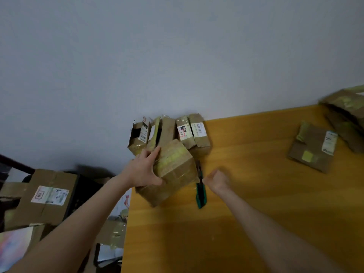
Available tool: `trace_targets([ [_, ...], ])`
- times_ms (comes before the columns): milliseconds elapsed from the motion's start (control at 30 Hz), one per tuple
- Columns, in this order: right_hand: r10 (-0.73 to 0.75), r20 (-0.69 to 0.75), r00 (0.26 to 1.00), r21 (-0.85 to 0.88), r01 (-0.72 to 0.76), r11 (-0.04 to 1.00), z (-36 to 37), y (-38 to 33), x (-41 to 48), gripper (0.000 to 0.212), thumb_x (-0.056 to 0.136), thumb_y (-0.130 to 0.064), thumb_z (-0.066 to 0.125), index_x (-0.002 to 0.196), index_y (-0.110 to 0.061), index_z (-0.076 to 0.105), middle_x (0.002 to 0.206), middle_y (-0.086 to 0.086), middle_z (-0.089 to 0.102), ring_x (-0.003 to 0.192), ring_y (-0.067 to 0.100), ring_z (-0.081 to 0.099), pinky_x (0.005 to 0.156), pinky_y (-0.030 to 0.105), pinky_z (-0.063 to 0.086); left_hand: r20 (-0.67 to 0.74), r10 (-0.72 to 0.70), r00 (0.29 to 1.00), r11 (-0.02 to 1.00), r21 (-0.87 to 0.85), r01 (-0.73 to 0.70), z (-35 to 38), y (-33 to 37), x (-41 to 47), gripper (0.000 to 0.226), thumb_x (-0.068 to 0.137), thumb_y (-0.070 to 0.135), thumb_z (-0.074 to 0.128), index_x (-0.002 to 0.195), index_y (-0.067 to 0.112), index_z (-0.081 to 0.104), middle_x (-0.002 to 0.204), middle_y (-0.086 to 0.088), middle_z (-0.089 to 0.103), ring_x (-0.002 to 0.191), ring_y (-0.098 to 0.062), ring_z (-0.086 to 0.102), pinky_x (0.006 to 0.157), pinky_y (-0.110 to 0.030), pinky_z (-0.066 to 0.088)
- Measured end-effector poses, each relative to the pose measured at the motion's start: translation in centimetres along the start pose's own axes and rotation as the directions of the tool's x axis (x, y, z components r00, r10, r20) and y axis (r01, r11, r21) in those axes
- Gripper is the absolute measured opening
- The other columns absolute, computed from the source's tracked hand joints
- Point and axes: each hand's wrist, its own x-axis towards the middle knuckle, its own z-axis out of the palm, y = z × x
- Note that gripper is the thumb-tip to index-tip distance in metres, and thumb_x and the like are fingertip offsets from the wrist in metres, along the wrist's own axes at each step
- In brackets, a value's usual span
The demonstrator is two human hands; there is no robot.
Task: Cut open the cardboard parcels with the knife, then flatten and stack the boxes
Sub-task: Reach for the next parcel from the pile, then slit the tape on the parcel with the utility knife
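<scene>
Parcel (173, 170) bound in yellowish tape sits tilted at the left edge of the table (256, 213), its left side grasped by the left hand (143, 170). The green-handled knife (201, 194) lies just right of it. The right hand (216, 180), fingers curled, hovers beside the knife; whether it grips it cannot be told. Opened boxes (169, 133) crowd the wall directly behind the parcel, and a flattened box (313, 148) lies well apart to the right

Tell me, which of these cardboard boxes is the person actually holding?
The tape-wrapped box nearest the camera, gripped by the left hand. The upright boxes stand against the wall; the flattened boxes lie at far right.
</scene>
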Motion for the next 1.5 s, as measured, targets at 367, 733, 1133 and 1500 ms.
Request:
trace_targets([
  [367, 0.076, -0.091, 0.993, -0.196, -0.093, 0.976, 5.4, 0.3, 0.5, 0.038, 0.088, -0.043, 0.065, 0.11, -0.013, 0.059, 0.087, 0.0, 0.062, 0.075, 0.018, 0.063, 0.053, 0.026, 0.047, -0.003, 0.142, 0.99, 0.973, 0.186, -0.139, 4.3, -5.2, 1.7, 0.136, 0.052, 0.084, 0.053, 0.154, 0.019, -0.01, 0.151, -0.011, 0.019, 0.136, -0.029, 0.026, 0.115, -0.041, 0.025],
  [733, -0.01, -0.021, 1.0, 0.471, 0.019, 0.882, -2.0, 4.0, -2.4, 0.054, 0.092, -0.018, 0.064, 0.14, -0.008, 0.042, 0.135, 0.01, 0.053, 0.118, 0.026, 0.055, 0.089, 0.034, 0.048, 0.076, 0.351, 0.933, 0.823, 0.45, -0.346, 6.5, 2.4, 3.8, 0.134, 0.065, 0.068, 0.072, 0.152, 0.019, -0.018, 0.16, -0.007, 0.004, 0.148, -0.026, 0.005, 0.119, -0.053, 0.003],
  [1133, -0.057, -0.103, 0.993, 0.424, 0.096, 0.901, -1.0, 3.3, -4.9, 0.032, 0.099, -0.032, 0.05, 0.115, -0.006, 0.058, 0.08, 0.002, 0.062, 0.07, 0.016, 0.059, 0.058, 0.027, 0.045, -0.028, 0.255, 0.967, 0.904, 0.362, -0.228, 7.4, 5.1, 3.3, 0.118, 0.07, 0.063, 0.071, 0.155, 0.023, -0.002, 0.156, -0.003, 0.018, 0.144, -0.028, 0.016, 0.118, -0.049, 0.019],
  [1500, -0.163, -0.189, 0.968, 0.104, 0.185, 0.977, -1.2, 5.6, -8.9, 0.045, 0.096, -0.034, 0.051, 0.14, -0.034, 0.046, 0.073, -0.008, 0.061, 0.062, 0.01, 0.058, 0.053, 0.026, 0.046, 0.004, 0.21, 0.978, 0.926, 0.32, -0.2, 6.5, 5.1, 4.3, 0.127, 0.064, 0.06, 0.079, 0.155, 0.016, 0.001, 0.157, -0.004, 0.018, 0.143, -0.026, 0.022, 0.115, -0.042, 0.03],
])
